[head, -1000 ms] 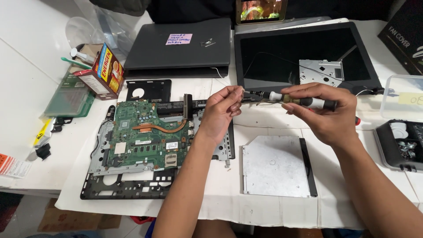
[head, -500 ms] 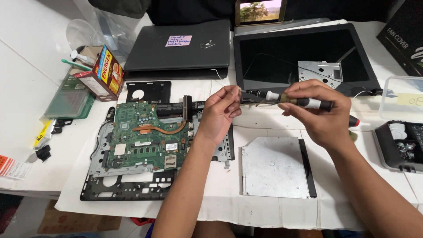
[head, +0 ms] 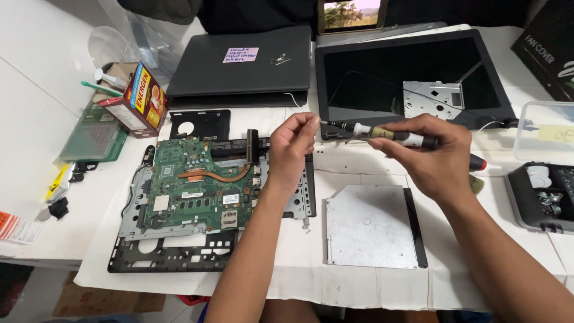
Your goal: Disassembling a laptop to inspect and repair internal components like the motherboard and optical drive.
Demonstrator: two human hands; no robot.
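Both hands were up over the bench: your right hand (head: 431,157) gripped the screwdriver (head: 382,132), your left hand (head: 294,146) pinched its tip. Laptop base (head: 179,197) lay opened, motherboard (head: 200,188) exposed, optical drive (head: 371,226) already out.

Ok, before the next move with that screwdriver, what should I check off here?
1. Right hand grips the screwdriver: ok.
2. Left hand fingertips pinch at the tip: ok.
3. Bit or screw seated at the tip: cannot tell, too small.
4. Motherboard lies flat in the base frame: ok.
5. Optical drive lies clear of both hands: ok.
6. Screen panel behind the tool, touching it or apart: cannot tell.
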